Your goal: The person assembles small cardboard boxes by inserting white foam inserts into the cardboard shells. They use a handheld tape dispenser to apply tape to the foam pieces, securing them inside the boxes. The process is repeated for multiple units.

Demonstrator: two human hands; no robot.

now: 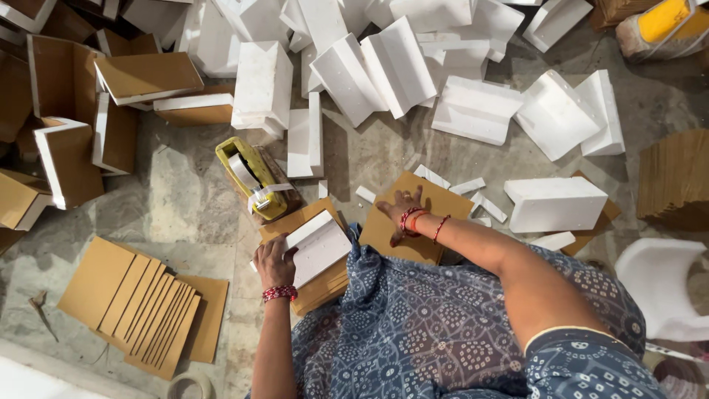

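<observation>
The left hand is curled around the near-left corner of a white foam slab, fingers closed on its edge; the slab lies tilted on a stack of cardboard sheets on the floor, just in front of the person's lap. The right hand lies flat, fingers spread and holding nothing, on a second cardboard sheet whose far edge meets a scatter of small foam strips.

A yellow tape dispenser sits just beyond the slab, its near end close to the stack's far corner. Right of the strips stands a foam block, near but apart from the right hand. A heap of foam pieces fills the far edge of the floor; foam-lined cardboard corners crowd the far left. A fanned pile of cardboard lies at the near left. Bare floor shows between the dispenser and the fanned pile, and between the heap and the strips.
</observation>
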